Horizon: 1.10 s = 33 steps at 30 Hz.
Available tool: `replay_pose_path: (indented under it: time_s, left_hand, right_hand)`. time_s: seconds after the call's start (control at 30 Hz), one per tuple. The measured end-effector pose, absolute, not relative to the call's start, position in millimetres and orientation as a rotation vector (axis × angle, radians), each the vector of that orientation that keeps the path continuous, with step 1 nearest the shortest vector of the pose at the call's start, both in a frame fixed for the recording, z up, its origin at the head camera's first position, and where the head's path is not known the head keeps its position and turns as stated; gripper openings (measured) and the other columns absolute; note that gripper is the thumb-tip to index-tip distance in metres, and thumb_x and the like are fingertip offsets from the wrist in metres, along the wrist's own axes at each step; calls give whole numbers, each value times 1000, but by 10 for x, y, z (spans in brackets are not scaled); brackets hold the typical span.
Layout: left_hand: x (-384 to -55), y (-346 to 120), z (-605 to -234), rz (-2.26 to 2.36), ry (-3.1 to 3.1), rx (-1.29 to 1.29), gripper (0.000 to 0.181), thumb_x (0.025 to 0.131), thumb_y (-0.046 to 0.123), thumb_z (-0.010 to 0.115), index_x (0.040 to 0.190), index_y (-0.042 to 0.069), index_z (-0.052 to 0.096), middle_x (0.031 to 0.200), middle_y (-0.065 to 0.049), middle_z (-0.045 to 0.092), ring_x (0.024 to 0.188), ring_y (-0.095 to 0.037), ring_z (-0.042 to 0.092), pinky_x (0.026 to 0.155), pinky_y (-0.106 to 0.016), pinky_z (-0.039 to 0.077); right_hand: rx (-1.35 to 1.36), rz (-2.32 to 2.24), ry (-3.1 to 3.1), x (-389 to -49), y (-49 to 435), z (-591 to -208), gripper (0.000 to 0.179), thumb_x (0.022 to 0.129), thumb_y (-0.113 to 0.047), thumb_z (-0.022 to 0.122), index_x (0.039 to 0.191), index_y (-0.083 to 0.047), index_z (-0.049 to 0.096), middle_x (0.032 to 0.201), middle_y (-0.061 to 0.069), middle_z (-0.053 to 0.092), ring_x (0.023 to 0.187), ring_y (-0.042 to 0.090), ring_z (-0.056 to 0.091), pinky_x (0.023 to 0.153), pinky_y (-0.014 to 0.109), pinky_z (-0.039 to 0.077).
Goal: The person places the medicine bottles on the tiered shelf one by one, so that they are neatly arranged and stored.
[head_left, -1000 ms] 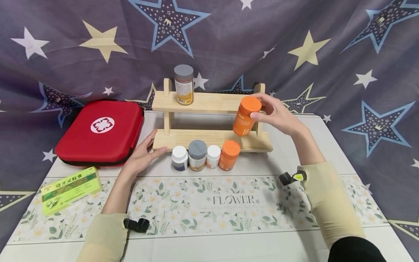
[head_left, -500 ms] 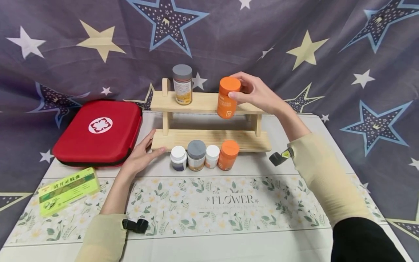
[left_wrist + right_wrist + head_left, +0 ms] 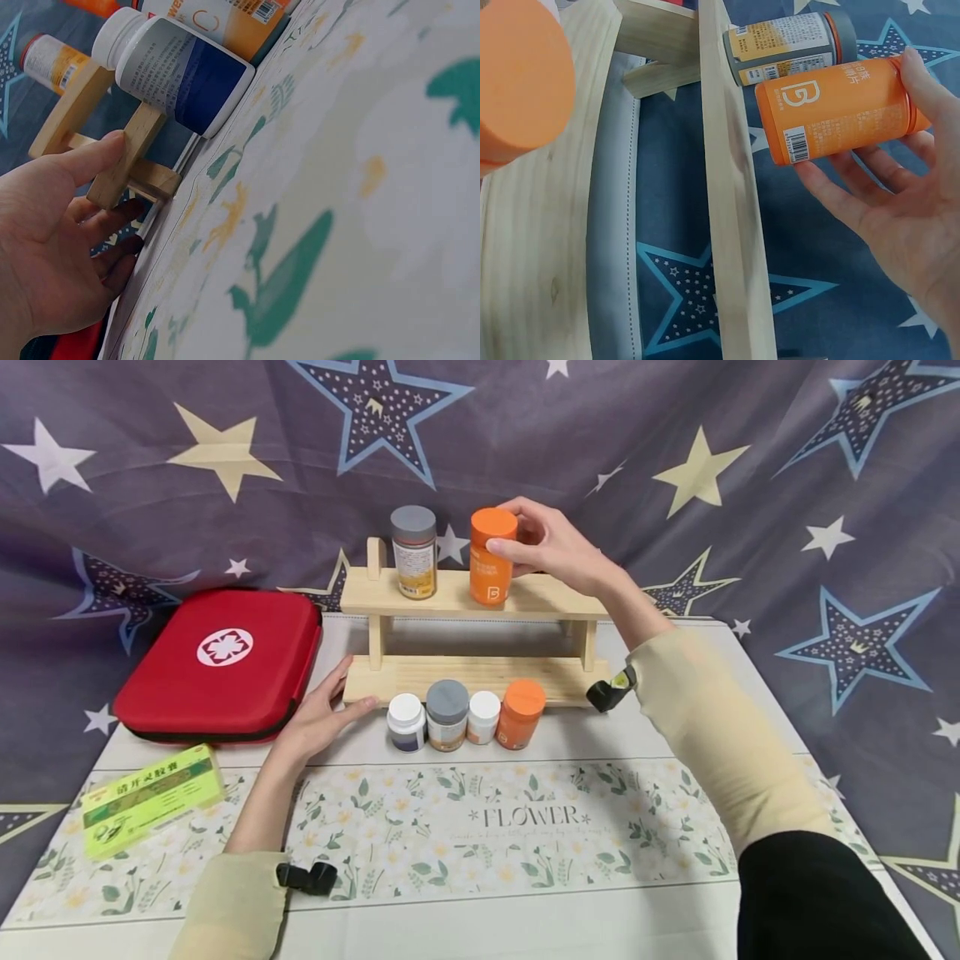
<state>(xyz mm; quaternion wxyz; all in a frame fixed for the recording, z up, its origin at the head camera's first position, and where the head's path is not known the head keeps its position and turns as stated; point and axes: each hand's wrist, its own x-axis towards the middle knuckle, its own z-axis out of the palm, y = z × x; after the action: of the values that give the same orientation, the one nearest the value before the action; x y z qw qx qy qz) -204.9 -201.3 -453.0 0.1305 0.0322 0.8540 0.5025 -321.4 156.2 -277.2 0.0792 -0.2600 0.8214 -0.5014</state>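
Note:
My right hand (image 3: 551, 545) holds an orange bottle (image 3: 491, 564) upright by its upper part, thumb on the near side. In the right wrist view, a narrow gap separates its base from the upper plank of the wooden rack (image 3: 540, 593). A grey-capped bottle (image 3: 415, 560) stands on that plank, left of the orange one. My left hand (image 3: 315, 722) grips the left end of the rack's lower plank; the left wrist view shows the thumb (image 3: 101, 156) against its front and the other fingers behind.
Before the rack stand a white bottle with navy label (image 3: 407, 727), a grey-capped bottle (image 3: 447, 718), a small white-capped bottle (image 3: 483, 718) and another orange bottle (image 3: 521, 717). A red zip case (image 3: 217, 668) and a green medicine box (image 3: 153, 797) lie at left. Starred cloth hangs behind.
My right hand has carried the orange bottle up and to the left, from before the rack's right side to over the upper plank. The left hand has kept its place on the rack.

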Motion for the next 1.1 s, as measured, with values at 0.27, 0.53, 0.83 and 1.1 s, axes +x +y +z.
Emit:
replay_pose_path:
  time_s: [0.27, 0.53, 0.83, 1.1]
  left_hand:
    - [-2049, -2021, -4539, 1463, 2480, 95, 99, 97, 42, 70, 168, 23, 3, 172, -15, 20, 161, -37, 15, 130, -59, 16]
    - [-2054, -2009, -4543, 1479, 2471, 97, 97, 98, 38, 69, 168, 24, 3, 172, -16, 20, 161, -39, 15, 130, -59, 16]
    - [-2060, -2012, -4552, 1484, 2466, 95, 97, 98, 38, 69, 168, 24, 2, 172, -17, 19, 161, -39, 14, 129, -60, 16]
    - [-2062, -2019, -4554, 1496, 2467, 100, 97, 98, 37, 69, 168, 23, 3, 173, -15, 18, 161, -39, 14, 129, -60, 16]
  right_hand:
    - [-677, -1521, 2441, -3307, 1492, -2873, 45, 95, -34, 73, 133, -16, 56, 127, 7, 65, 116, 21, 66, 97, 44, 60]
    - [-647, -1577, 2420, -3347, 1504, -2933, 48, 95, -33, 73, 136, -16, 55, 128, 7, 64, 118, 22, 65, 97, 46, 60]
    - [-614, -1624, 2399, -3368, 1513, -2964, 49, 94, -31, 75, 136, -15, 55, 128, 8, 64, 118, 23, 65, 96, 46, 61]
    - [-610, -1621, 2418, -3358, 1502, -2992, 49, 94, -31, 74, 137, -16, 54, 128, 7, 63, 118, 21, 64, 96, 45, 61]
